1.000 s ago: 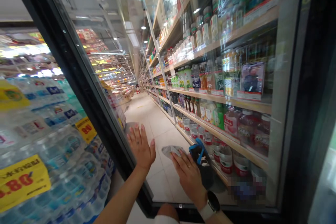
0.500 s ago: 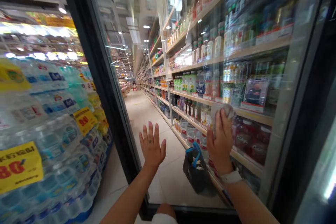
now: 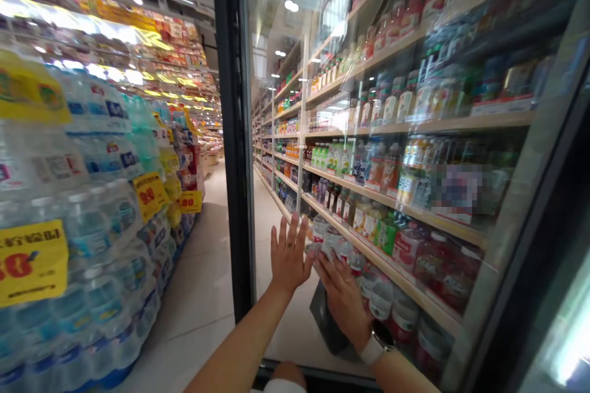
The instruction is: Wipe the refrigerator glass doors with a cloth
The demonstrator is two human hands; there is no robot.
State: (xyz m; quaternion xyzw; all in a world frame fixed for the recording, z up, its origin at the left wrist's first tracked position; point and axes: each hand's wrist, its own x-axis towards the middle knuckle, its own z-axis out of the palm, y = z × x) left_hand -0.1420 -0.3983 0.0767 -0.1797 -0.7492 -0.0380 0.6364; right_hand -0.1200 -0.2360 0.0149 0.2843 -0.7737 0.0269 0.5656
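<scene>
A tall glass door [image 3: 286, 344] in a black frame [image 3: 229, 135] stands before me. My left hand [image 3: 290, 256] is spread flat on the pane, fingers up and nothing held. Beside it, my right hand [image 3: 342, 295], with a watch on its wrist, presses a pale grey cloth [image 3: 315, 250] to the glass. Most of the cloth is hidden by the fingers, which nearly touch my left thumb. Through the pane, low down behind my right hand, a dark bag [image 3: 326, 325] shows in part.
Wooden shelves [image 3: 396, 129] of bottled drinks show in the pane. To the left rises a stack of bottled water packs [image 3: 96, 233] with yellow price signs [image 3: 32, 264]. A tiled aisle floor [image 3: 198, 295] runs between stack and door frame.
My right hand swept the cloth up and right, then back down left beside my left hand. The left hand stays spread on the glass. The view and door frame shifted, showing more of the aisle.
</scene>
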